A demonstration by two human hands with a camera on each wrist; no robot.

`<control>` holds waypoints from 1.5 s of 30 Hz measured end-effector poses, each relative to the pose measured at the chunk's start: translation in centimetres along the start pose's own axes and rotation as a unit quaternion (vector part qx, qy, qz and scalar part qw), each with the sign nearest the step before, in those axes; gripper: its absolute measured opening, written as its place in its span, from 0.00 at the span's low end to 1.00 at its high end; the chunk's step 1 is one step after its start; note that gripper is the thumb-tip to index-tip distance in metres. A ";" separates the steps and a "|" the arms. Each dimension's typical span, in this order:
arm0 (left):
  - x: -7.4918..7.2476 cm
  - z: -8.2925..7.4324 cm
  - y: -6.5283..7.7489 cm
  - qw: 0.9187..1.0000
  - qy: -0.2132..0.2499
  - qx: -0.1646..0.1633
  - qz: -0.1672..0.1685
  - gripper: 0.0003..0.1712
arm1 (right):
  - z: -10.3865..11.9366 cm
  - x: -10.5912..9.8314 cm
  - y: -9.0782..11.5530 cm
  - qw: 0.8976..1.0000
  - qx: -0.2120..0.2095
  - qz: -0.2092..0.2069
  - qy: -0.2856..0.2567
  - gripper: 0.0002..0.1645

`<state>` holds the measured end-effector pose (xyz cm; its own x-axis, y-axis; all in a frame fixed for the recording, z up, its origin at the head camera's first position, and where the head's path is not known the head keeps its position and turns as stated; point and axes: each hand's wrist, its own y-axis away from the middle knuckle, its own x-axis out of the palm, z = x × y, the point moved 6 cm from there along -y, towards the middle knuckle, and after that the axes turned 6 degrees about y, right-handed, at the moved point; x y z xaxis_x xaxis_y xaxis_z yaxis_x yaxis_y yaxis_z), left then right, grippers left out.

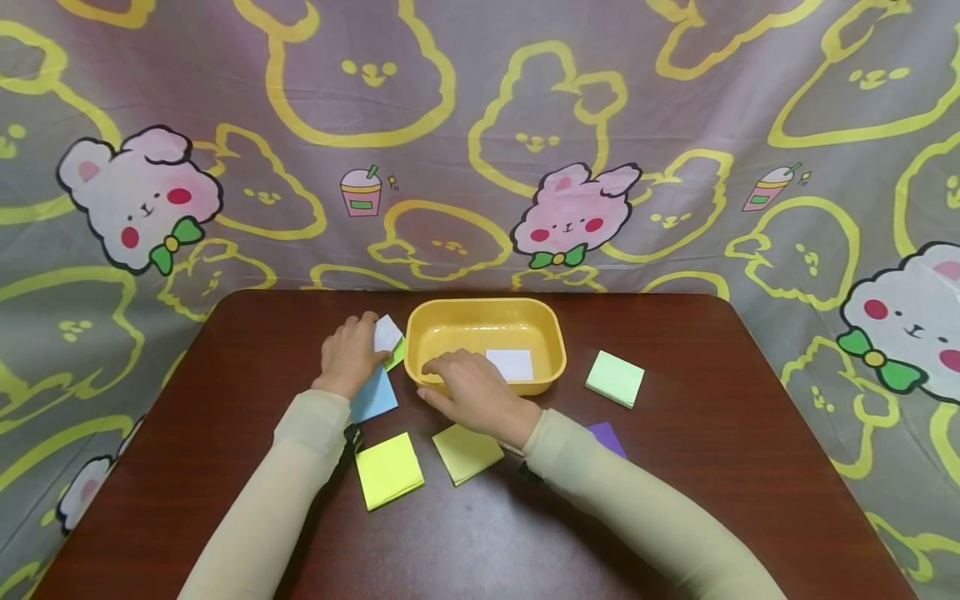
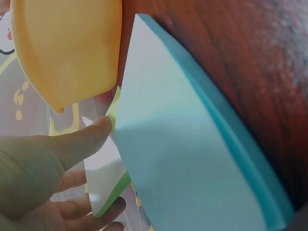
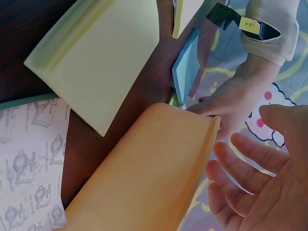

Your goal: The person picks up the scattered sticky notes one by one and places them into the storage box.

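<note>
My left hand [image 1: 348,354] pinches a green sticky-note pad [image 1: 397,354] with a white face, just left of the yellow plastic bin [image 1: 487,308]. In the left wrist view, the thumb lies on one side of that pad and the fingers are behind its white face [image 2: 102,168]. A blue sticky-note pad [image 1: 377,400] lies below this hand. Over the bin's near left rim is my right hand [image 1: 472,387], its fingers loosely bent and holding nothing in the right wrist view. Inside the bin lies a white square [image 1: 510,365].
Nearer me lie a bright yellow pad [image 1: 390,471] and a pale yellow pad [image 1: 467,455]. A purple pad [image 1: 607,438] is partly hidden by the right sleeve. To the bin's right sits a light green pad [image 1: 615,377]. A patterned cloth [image 1: 450,242] hangs behind the table.
</note>
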<state>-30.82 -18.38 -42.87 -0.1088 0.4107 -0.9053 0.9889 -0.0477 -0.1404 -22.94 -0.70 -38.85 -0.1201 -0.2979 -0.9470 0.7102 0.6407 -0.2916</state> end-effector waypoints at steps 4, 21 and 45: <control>-0.1 0.0 0.0 1.000 0.008 0.004 -0.006 0.38 | -0.1 0.0 0.0 1.000 0.001 0.001 0.002 0.22; -0.9 -0.7 0.1 0.999 0.018 0.021 -0.034 0.33 | -0.1 0.2 0.1 1.000 0.003 0.005 0.000 0.23; -2.0 -1.4 0.3 0.998 0.025 0.029 -0.042 0.15 | 0.4 0.1 -0.1 1.000 -0.007 0.008 0.010 0.23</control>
<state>-30.15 -17.93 -40.56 -0.1854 0.4605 -0.8681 0.9687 -0.0629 -0.2402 -22.78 -1.08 -38.87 -0.1216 -0.2734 -0.9542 0.7031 0.6548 -0.2772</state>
